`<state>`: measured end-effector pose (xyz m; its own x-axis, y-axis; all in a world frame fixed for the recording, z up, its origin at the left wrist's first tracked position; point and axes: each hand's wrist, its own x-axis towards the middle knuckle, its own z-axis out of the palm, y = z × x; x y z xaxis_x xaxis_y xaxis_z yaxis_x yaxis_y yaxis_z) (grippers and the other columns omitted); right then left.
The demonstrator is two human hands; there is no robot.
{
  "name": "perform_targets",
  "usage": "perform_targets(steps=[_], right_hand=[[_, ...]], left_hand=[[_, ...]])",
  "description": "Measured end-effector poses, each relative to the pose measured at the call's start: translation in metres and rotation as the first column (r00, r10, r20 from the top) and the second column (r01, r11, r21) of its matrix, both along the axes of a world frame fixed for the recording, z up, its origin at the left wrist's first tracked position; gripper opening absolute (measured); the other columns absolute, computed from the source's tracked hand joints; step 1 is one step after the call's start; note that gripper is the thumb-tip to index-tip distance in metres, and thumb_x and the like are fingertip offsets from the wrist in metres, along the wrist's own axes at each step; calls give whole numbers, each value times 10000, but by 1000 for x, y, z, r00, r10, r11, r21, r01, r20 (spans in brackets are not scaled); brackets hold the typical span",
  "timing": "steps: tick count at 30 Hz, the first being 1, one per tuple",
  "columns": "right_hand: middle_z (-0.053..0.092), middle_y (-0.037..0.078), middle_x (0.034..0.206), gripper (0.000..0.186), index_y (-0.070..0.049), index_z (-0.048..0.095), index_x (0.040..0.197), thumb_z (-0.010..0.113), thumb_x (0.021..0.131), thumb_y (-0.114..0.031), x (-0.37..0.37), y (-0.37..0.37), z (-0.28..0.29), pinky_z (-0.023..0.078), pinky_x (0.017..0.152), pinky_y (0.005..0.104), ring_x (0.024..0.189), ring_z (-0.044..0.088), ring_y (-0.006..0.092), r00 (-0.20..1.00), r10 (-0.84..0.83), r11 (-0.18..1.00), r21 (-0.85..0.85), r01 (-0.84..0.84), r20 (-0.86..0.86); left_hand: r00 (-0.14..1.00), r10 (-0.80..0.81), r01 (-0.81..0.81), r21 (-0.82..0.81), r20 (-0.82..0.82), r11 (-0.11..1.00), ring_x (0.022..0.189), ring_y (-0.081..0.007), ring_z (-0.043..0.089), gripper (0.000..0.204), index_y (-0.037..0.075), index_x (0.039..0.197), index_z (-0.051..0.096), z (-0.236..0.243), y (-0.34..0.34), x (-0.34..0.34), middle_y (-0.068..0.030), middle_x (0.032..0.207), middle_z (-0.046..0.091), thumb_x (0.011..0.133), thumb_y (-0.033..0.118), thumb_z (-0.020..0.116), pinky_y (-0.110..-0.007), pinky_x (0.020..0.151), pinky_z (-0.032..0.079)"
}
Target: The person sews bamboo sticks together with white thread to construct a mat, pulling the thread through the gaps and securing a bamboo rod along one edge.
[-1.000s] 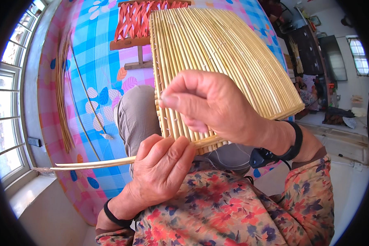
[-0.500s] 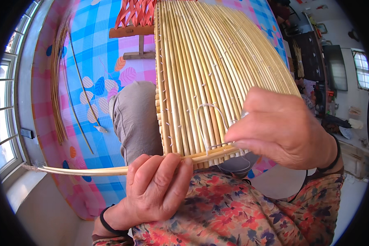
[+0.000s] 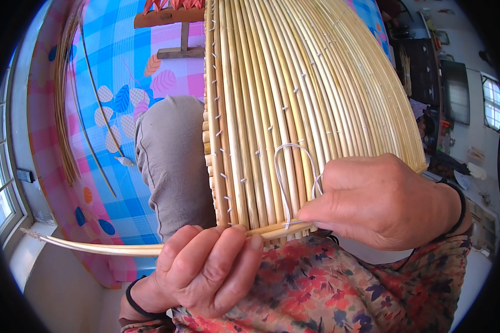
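Note:
A panel of pale straw-coloured stalks (image 3: 261,127), laid side by side and stitched with white thread, fans out before me. My left hand (image 3: 203,272) is closed around a pair of long thin stalks (image 3: 105,250) lying crosswise at the panel's near edge, thumb pressed on top. Their frayed ends stick out to the left. My right hand (image 3: 375,202) pinches a thin needle (image 3: 294,223) at the same edge; most of it is hidden by the fingers. White thread (image 3: 295,145) loops loosely over the stalks beside the right fingertips.
A bundle of long brown stalks (image 3: 65,111) lies at left on a blue and pink checked cloth (image 3: 125,222). Beyond my grey trouser knee (image 3: 172,150) stands a small wooden stand (image 3: 166,18) with red woven strips. Windows (image 3: 3,150) line the left wall.
The panel has shifted lower and nearer in view. My right hand has come down to the near edge, its fingers covering more of the needle. My left hand keeps its grip.

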<state>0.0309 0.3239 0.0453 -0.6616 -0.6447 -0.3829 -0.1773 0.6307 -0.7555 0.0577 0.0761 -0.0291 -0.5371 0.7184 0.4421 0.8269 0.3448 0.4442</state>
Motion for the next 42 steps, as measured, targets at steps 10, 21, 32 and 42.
perform_targets(steps=[10, 21, 32, 42], right_hand=[[436, 66, 688, 217, -62, 643, 963, 681, 749, -77, 0, 1, -1, 386, 458, 334, 561, 493, 218, 998, 48, 999, 3, -48, -46], [430, 59, 676, 253, -40, 634, 944, 684, 697, -50, -1, -4, 2, 391, 450, 324, 569, 492, 215, 990, 97, 995, 41, -93, -105], [435, 69, 667, 213, 15, 615, 897, 595, 716, -96, -7, -10, 8, 412, 454, 317, 590, 513, 211, 960, 235, 970, 101, -222, -150], [423, 74, 672, 182, 20, 571, 814, 569, 677, -101, -10, -19, 19, 418, 446, 298, 583, 497, 203, 932, 339, 931, 189, -313, -127]], left_hand=[[998, -13, 15, 35, -58, 999, 799, -195, 524, 194, 53, 906, 654, -4, -1, -1, -89, 867, 620, 716, 75, 626, -276, 586, 452], [998, 3, 0, 48, -66, 999, 810, -188, 527, 196, 55, 906, 653, -5, 0, 2, -84, 856, 626, 713, 82, 628, -283, 615, 465], [999, -15, 17, 53, -31, 998, 809, -195, 527, 220, 43, 924, 646, -5, 0, 2, -94, 864, 625, 707, 76, 633, -287, 615, 469], [999, -46, 45, 44, 15, 998, 811, -241, 512, 336, 7, 998, 593, -4, 1, 3, -140, 924, 595, 671, 77, 628, -353, 627, 459]])
